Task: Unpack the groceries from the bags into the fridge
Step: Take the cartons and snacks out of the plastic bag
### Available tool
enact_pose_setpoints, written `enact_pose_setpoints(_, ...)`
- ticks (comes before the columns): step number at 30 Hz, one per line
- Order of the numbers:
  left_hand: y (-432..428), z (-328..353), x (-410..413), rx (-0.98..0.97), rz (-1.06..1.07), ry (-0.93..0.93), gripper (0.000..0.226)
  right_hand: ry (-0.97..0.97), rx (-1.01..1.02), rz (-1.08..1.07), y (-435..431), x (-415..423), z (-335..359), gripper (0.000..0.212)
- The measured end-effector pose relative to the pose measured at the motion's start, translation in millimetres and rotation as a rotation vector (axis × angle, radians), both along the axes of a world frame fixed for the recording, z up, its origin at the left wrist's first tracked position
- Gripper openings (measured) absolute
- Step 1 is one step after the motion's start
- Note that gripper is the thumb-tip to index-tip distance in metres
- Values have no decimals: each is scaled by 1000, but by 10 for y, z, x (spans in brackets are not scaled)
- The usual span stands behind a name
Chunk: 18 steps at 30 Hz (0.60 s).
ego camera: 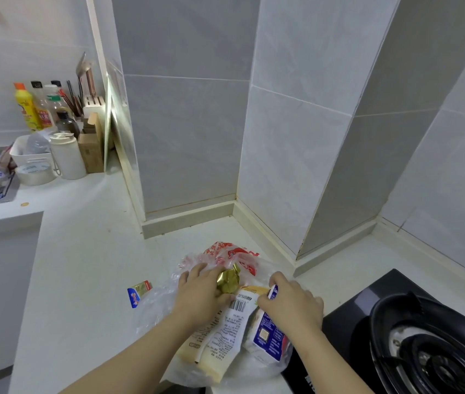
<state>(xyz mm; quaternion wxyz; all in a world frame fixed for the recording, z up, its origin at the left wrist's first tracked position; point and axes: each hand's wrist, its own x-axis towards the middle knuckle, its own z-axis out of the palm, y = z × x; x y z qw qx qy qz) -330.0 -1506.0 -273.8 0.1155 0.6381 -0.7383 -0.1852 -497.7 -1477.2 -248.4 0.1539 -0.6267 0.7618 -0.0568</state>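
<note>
Groceries are lying in one clear plastic bag (225, 257) with red print, which is sitting on the white table (83, 251) just beside a black stove (347, 317). Three items are showing in the bag: one gold foil packet (228, 280), one cream pack (225, 336) with a barcode, and one blue-and-white pack (268, 336). The left hand (200, 291) is curling its fingers round the gold packet. The right hand (291, 300) is pinching the top end of the blue-and-white pack. A fourth item, one small blue, yellow and red packet (139, 292), is lying on the table just left of the bag. At the far left, bottles are standing near one white jug (68, 157).
</note>
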Motion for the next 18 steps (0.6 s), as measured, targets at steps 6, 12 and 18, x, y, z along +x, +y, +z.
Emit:
enact_pose_setpoints(6, -24, 91, 110, -83, 72, 159, 59, -307, -191, 114, -72, 69, 107, 45)
enact_pose_setpoints(12, -59, 260, 198, -165, 191, 460, 47, -445, -226, 163, -140, 80, -32, 48)
enact_pose_setpoints(18, 45, 538, 271, -99, 204, 789, 31, -349, -205, 43, -65, 132, -105, 39)
